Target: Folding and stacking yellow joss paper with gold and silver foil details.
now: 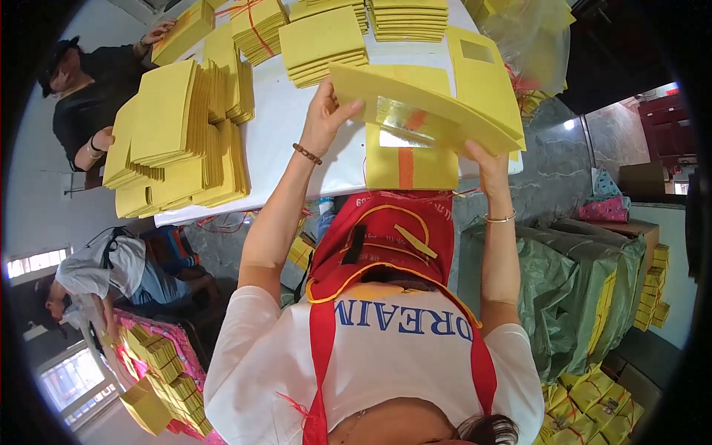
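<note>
Raised over the near edge of the white table, a yellow paper envelope (445,111) with a shiny clear window tilts down to the right. My left hand (326,122) pinches its left end, with the thumb on the near face. At its lower right end my right hand (489,165) grips it, and some of those fingers are hidden behind the paper. Beneath it lies another yellow envelope (382,169) with an orange strip down its middle. A yellow piece with a window cut-out (475,78) rests to the right, partly covered by the raised one.
Stacks of yellow envelopes (167,111) fill the left of the white table (278,148), with more stacks (322,44) at the back. A co-worker (96,96) handles stacks at the left. Another person (119,267) is at lower left. Green-covered goods (556,289) stand at right.
</note>
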